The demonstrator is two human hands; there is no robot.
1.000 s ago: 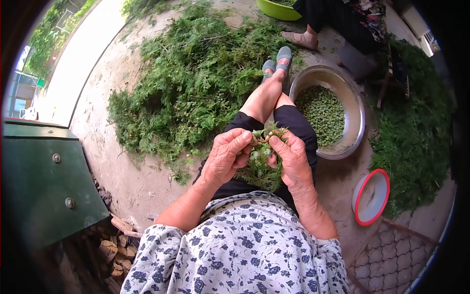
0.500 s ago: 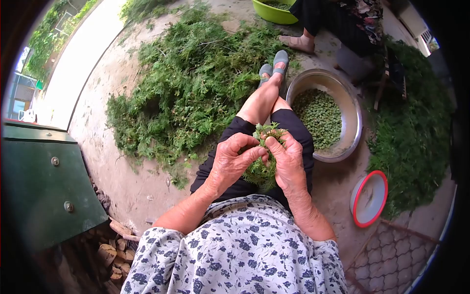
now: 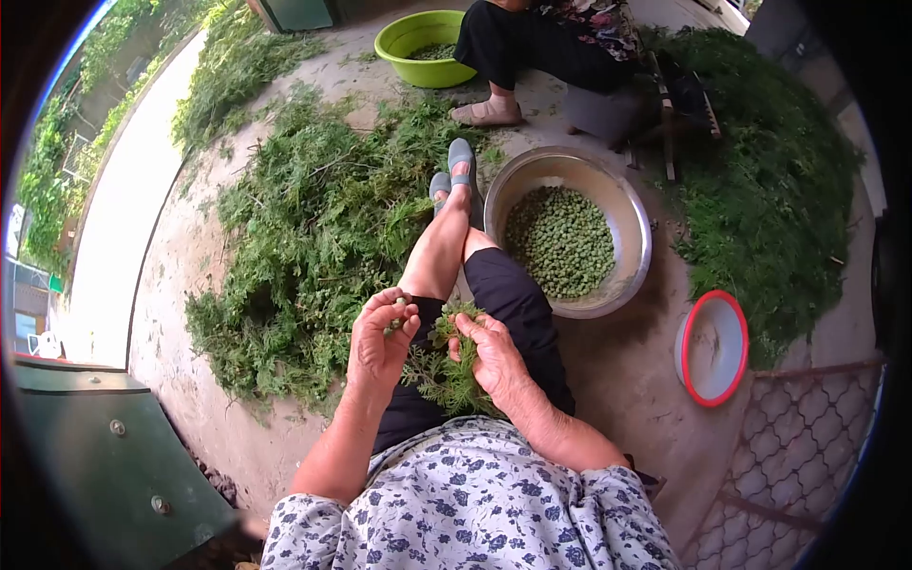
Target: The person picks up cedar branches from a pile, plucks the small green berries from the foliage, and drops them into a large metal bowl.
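Observation:
Over my lap, my right hand (image 3: 491,357) is closed on a leafy green sprig (image 3: 439,376) that hangs down onto my dark trousers. My left hand (image 3: 382,340) is raised to the left of it, fingers curled around a few small round green cones (image 3: 397,313). The two hands are apart. Beyond my knees to the right stands a wide metal basin (image 3: 635,256), part filled with many loose green cones (image 3: 560,239). A large heap of cut green branches (image 3: 313,247) lies on the ground to the left of my legs.
Another person (image 3: 532,47) sits across from me, near a lime-green tub (image 3: 399,63) with green contents. More branches (image 3: 769,190) are piled at right. A red-rimmed white bowl (image 3: 714,388) is tipped on its side. A dark green panel (image 3: 104,465) stands at lower left.
My left hand has pulled away from the sprig to the left, with cones in its fingers. My right hand still grips the sprig and has shifted left and lower. The view has turned right.

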